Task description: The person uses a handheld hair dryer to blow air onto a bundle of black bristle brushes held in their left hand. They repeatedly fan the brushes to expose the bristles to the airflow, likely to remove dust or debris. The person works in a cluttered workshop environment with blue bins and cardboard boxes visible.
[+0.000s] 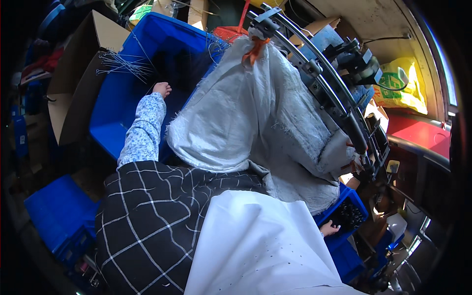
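My left hand (163,89) is over a large blue bin (109,105), its fingers curled closed. Whatever it may hold is too small or hidden to make out. Beside it, a bundle of thin metal wire rods (129,65) with looped ends lies across the bin's left side. The inside of the bin is in deep shadow. At the lower right, my right hand (328,228) is at the edge of a small blue bin (361,209) holding small black parts (347,215). Its fingers are bent together, and anything in them is hidden. Its forearm is out of sight behind white cloth.
A grey woven sack (226,118) drapes between the bins, beside a metal-railed machine (339,83). An open cardboard box (78,73) stands at the left. A blue crate (59,211) sits at the lower left. On the right are a yellow bag (403,86) and a red surface (418,132).
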{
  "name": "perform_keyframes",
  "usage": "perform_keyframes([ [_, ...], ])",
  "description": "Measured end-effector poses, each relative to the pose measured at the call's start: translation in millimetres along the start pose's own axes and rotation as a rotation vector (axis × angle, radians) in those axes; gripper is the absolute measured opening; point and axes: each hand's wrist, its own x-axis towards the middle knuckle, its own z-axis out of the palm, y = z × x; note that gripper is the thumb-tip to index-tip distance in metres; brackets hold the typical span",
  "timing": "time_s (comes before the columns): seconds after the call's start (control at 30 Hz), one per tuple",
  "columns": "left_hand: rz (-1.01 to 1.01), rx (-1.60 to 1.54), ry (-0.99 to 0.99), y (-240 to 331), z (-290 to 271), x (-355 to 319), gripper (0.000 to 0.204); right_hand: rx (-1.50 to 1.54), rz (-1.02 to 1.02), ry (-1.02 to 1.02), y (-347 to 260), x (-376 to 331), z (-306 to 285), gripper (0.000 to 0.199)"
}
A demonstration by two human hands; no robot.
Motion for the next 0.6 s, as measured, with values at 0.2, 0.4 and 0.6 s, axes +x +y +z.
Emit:
perform_keyframes([
  [0.2,0.129,1.123,0.46,-13,-9,32,0.037,-0.005,-0.087,-0.146,-29,-10,-16,0.057],
  [0.4,0.836,1.937,0.233,3,-27,42,0.04,-0.188,-0.019,-0.228,-43,-37,-35,0.058],
  [0.6,0.784,2.443,0.0,18,-37,76,0.048,-0.131,0.012,-0.397,-52,-51,-31,0.057],
])
